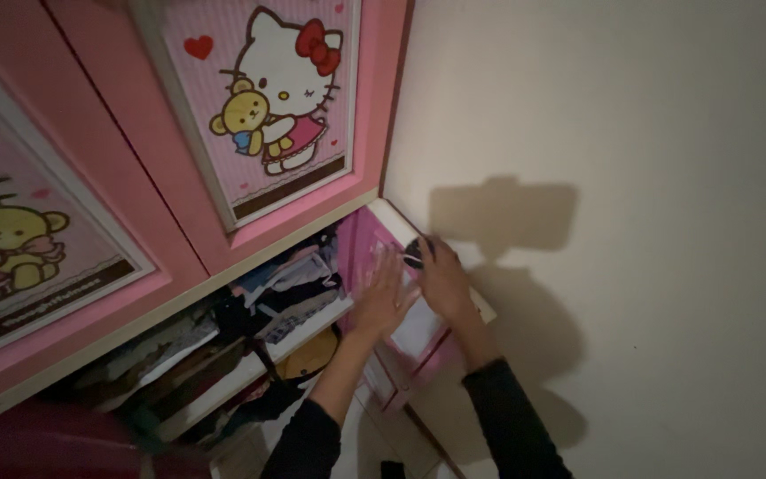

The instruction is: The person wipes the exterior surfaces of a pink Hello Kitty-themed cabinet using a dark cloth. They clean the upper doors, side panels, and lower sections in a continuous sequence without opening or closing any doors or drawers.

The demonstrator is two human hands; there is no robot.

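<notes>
Left hand (383, 297): fingers spread wide, palm flat against the inner face of the open pink cupboard door (418, 333); it grips nothing. Sleeve dark, arm reaching up from the bottom edge of the view.

Right hand (443, 279): laid over the top edge of the same door, fingers curled around a small dark object (416, 248) at the door's upper corner; what the object is cannot be told in the dim light.

Open pink cupboard door: pink frame with a pale panel, swung outward toward the cream wall (631, 177), standing between the two hands and just beside the wall.

Upper cabinet doors (259, 115): pink, closed, each bearing a framed cartoon picture of a white cat with a red bow hugging a yellow bear; a second such picture (11, 248) sits at far left.

Shelves (223, 355): white boards below the upper doors, packed with folded clothes, mostly dark and pale fabrics, left of the left hand. A yellowish item (312, 355) lies on the lower shelf near the left forearm.

Shadows of the arms fall on the wall.
</notes>
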